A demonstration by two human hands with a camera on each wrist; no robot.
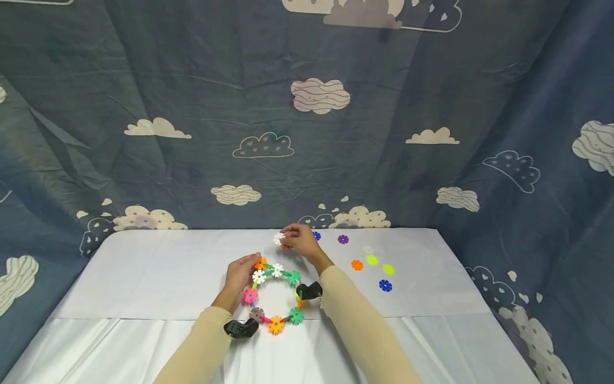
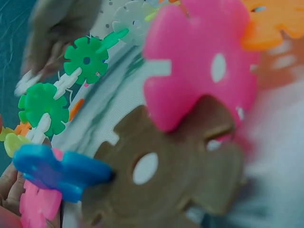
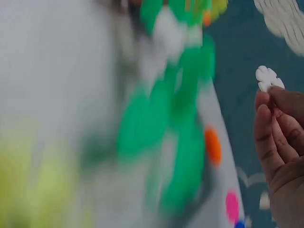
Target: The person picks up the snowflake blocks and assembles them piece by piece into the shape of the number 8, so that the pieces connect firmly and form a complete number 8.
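Note:
A ring of interlocking flower-shaped plastic discs (image 1: 275, 325) in orange, green, white, pink and brown is held up over the white table. My left hand (image 1: 240, 277) grips the ring at its upper left, beside an orange disc (image 1: 260, 263). In the left wrist view a brown disc (image 2: 121, 175) and a pink disc (image 2: 190, 52) of the ring fill the foreground, with my fingers (image 2: 10, 187) behind a smaller pink disc. Beyond the ring's far side, my right hand (image 1: 302, 242) pinches a white disc (image 3: 267, 78) between thumb and fingers, apart from the ring.
Loose discs lie on the white table (image 1: 158, 277) to the right: a purple one (image 1: 342, 239), an orange one (image 1: 357, 265), yellow ones (image 1: 372, 260), and a blue one (image 1: 385, 285). A dark cloud-patterned curtain (image 1: 201, 96) hangs behind the table's far edge.

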